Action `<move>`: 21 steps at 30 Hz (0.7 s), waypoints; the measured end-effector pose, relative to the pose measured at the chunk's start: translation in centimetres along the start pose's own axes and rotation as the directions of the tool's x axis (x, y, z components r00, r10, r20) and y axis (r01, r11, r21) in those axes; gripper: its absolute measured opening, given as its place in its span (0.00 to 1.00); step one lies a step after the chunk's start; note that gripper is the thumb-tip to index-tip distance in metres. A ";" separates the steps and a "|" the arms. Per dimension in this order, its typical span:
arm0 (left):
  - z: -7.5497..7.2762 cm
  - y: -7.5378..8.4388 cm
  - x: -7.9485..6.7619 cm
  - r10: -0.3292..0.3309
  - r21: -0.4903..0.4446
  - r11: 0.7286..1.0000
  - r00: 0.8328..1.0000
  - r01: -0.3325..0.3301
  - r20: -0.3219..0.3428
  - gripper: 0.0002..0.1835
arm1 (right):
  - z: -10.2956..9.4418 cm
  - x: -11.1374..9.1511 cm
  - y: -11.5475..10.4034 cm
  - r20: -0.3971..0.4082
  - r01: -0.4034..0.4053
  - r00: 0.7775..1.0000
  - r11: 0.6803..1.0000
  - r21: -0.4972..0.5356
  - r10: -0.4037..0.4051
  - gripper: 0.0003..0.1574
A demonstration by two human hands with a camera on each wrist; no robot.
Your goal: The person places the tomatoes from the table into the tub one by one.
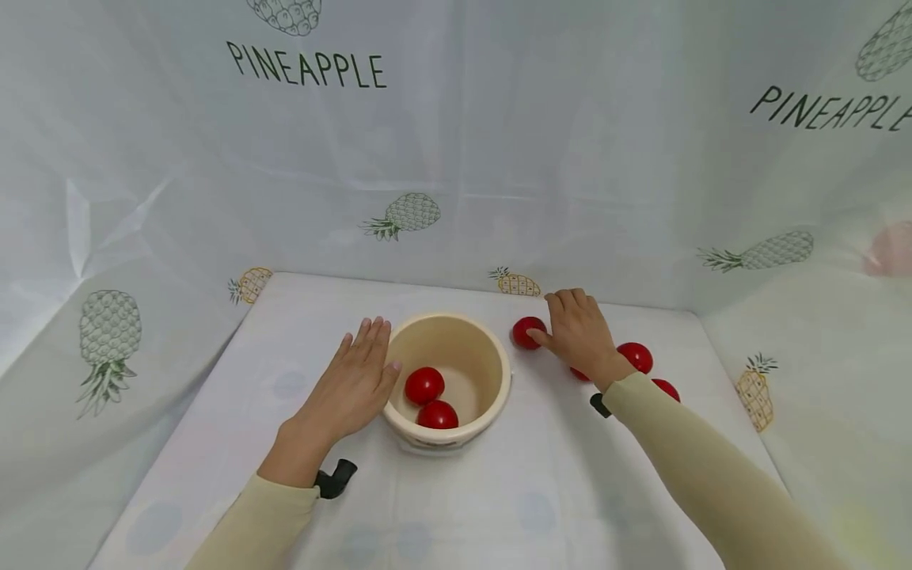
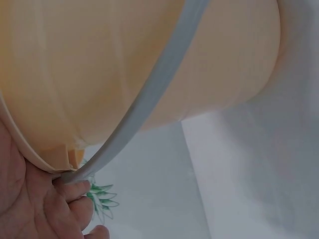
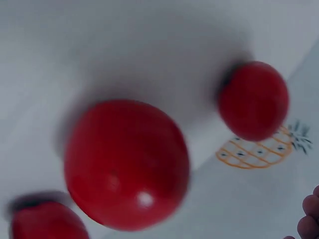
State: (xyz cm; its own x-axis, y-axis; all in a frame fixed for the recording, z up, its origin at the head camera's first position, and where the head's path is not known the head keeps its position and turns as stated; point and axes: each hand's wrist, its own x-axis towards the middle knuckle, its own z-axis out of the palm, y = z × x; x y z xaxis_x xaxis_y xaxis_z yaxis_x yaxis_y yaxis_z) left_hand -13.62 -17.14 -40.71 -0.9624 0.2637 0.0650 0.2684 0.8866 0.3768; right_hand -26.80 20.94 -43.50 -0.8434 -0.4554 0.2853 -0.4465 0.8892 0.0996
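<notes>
A cream bucket (image 1: 505,388) stands upright on the table, with two red tomatoes (image 1: 424,386) inside. My left hand (image 1: 349,384) rests straight-fingered against the bucket's left rim. In the left wrist view its palm lies at the rim, fingers beside the end of the grey bucket handle (image 2: 144,99). My right hand (image 1: 579,328) hovers right of the bucket, holding nothing, its thumb overlapping a tomato (image 1: 526,331) in the head view. Its fingertips (image 3: 310,219) show apart from the tomatoes in the right wrist view, where a large tomato (image 3: 127,164) fills the middle.
Right of the bucket, a tomato (image 1: 580,374) is partly hidden by the right hand. Another tomato (image 1: 636,356) sits by the right wrist, and one more (image 1: 666,388) is half covered by the sleeve. A pineapple-printed sheet (image 1: 570,158) rises behind the white table (image 1: 456,514).
</notes>
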 end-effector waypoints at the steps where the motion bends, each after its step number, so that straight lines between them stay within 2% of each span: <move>1: 0.0 0.0 0.0 0.000 0.003 1.000 1.000 0.000 -0.001 0.39 | 0.6 -0.2 0.1 0.023 -0.003 1.000 1.000 -0.003 0.003 0.48; 5: 0.0 0.1 0.0 -0.006 -0.002 1.000 1.000 0.006 0.007 0.39 | 2.7 -0.6 0.2 0.064 -0.014 0.998 1.000 -0.008 0.014 0.50; 10: 0.1 0.2 0.0 -0.009 -0.021 1.000 1.000 0.009 0.019 0.39 | 4.5 -0.8 -0.1 0.090 -0.043 0.995 0.999 -0.019 0.044 0.49; 16: 0.1 0.4 0.1 -0.008 -0.034 0.999 1.000 0.009 0.012 0.39 | 5.2 -0.8 -0.4 0.149 -0.119 0.982 0.993 0.006 0.116 0.44; 21: 0.0 0.2 0.0 -0.011 -0.022 1.000 1.000 0.011 0.000 0.39 | 5.6 -0.6 -0.7 0.165 -0.132 0.978 0.990 0.039 0.124 0.42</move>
State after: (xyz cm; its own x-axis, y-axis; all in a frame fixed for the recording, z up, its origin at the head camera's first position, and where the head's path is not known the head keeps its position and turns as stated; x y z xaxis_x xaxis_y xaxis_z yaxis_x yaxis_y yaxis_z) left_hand -13.61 -16.93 -40.65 -0.9652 0.2543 0.0607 0.2571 0.8806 0.3981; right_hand -27.65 20.36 -49.05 -0.9299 -0.3425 0.1338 -0.3425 0.9392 0.0235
